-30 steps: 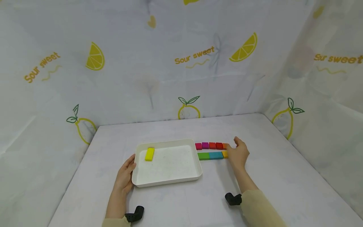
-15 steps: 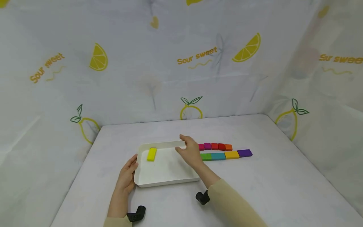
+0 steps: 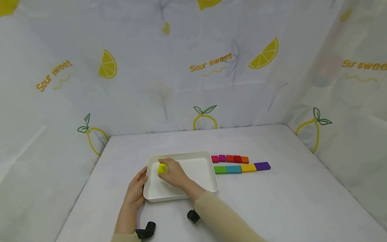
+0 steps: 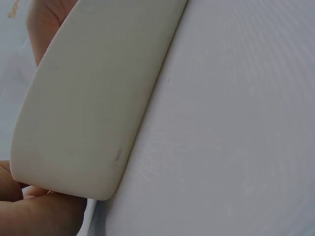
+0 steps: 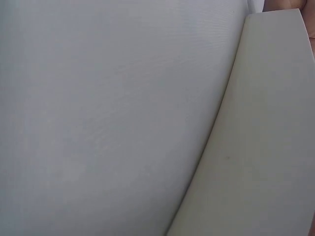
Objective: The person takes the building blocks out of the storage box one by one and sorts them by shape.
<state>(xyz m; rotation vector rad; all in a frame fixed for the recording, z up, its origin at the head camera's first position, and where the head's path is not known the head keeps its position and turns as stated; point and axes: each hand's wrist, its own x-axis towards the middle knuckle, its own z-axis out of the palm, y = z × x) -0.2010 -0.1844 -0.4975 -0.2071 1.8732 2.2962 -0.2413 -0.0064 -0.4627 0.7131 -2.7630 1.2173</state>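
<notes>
A shallow white tray [image 3: 193, 181] lies on the table, its near wall filling much of both wrist views. My left hand [image 3: 135, 189] holds the tray's left end, its fingers showing around the corner in the left wrist view. Inside the tray, near its left side, is a yellow block [image 3: 162, 168]. My right hand [image 3: 175, 174] reaches over the tray and pinches this block between thumb and fingers, hiding part of it. Whether the block touches the tray floor I cannot tell.
Right of the tray lies a row of small cubes [image 3: 230, 158] in pink, purple, red and orange. In front runs a row of flat blocks: green [image 3: 220, 170], blue [image 3: 233, 169], orange-yellow [image 3: 248, 168] and purple [image 3: 262, 166]. A printed white curtain [image 3: 181, 90] stands behind the white table [image 3: 287, 201].
My right hand has moved left from the purple block's end of the row, across the tray, and has taken hold of the yellow block. The left hand stays at the tray.
</notes>
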